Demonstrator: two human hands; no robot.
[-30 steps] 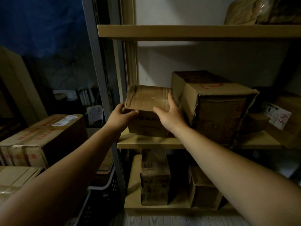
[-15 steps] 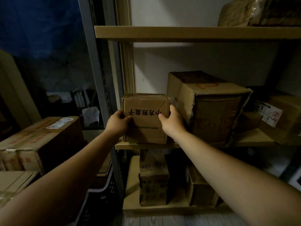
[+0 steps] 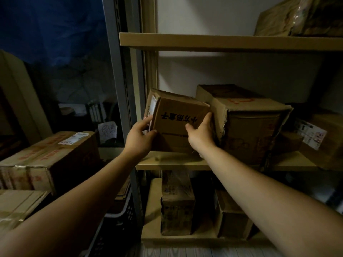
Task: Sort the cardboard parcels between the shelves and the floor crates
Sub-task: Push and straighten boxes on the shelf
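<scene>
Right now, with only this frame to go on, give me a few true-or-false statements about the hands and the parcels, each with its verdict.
1. Both the left hand and the right hand grip the small parcel. True.
2. The small parcel sits flat and square on the middle shelf. False: it is tilted in the hands.
3. A larger battered box stands just right of the small parcel on the same shelf. True.
4. The top shelf holds nothing. False: a wrapped parcel lies at its right end.
5. Two boxes, one upright and one lower, stand on the bottom shelf. True.
</scene>
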